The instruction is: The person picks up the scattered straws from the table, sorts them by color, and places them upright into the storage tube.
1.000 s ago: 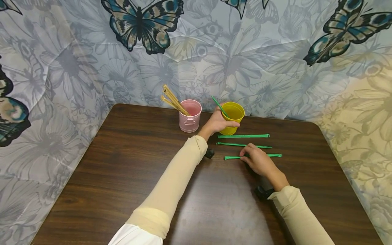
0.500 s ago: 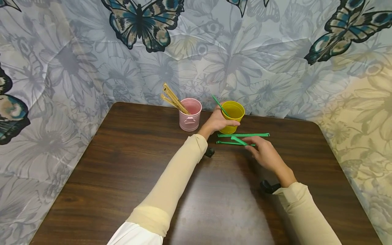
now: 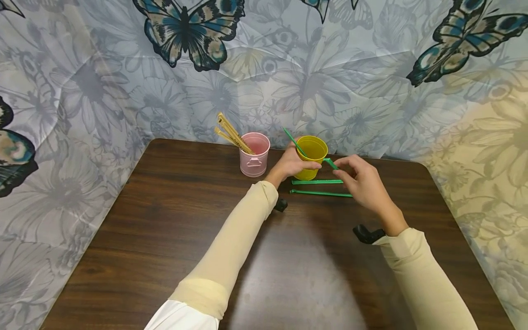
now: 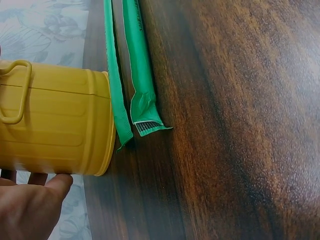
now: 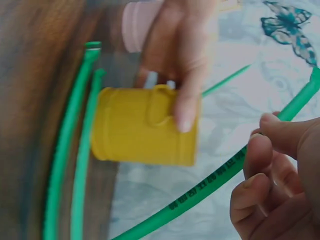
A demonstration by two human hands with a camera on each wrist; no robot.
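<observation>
- Overhead, the left hand (image 3: 291, 162) curls round a yellow ribbed bucket (image 3: 311, 150).
- Left wrist: two slim green paper-like packets (image 4: 140, 70) lie beside it.
- Right wrist: the right hand (image 5: 287, 180) pinches a printed green tube (image 5: 202, 191) near the bucket; light pressure should avoid creases.

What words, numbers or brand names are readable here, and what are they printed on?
None can be read.
Held green tube, in the right hand: dark print, too blurred.
Outer green tube, lying farther from the yellow bucket: dark print, too small.
Tan sticks in the pink bucket: any marks are too small.
</observation>
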